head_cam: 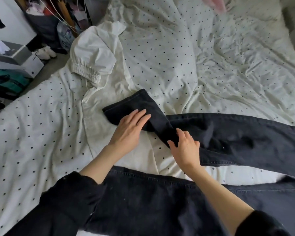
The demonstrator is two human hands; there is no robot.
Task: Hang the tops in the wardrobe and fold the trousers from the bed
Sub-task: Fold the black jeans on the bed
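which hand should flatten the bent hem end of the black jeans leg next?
Left. The left hand already lies flat on the hem end of the black denim jeans; the right hand pinches the fold.

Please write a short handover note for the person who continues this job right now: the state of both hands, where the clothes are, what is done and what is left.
Left hand: open, flat on the turned-back leg end of the black jeans.
Right hand: fingers pinching the fold of that same leg.
Jeans lie spread across the bed, one leg far, one leg near; only the far leg's end is folded over.
White trousers lie crumpled beyond the jeans, unfolded.
A pink garment shows at the bed's far edge, blurred.
Left: finish folding the jeans, fold the white trousers. The wardrobe is not in view.
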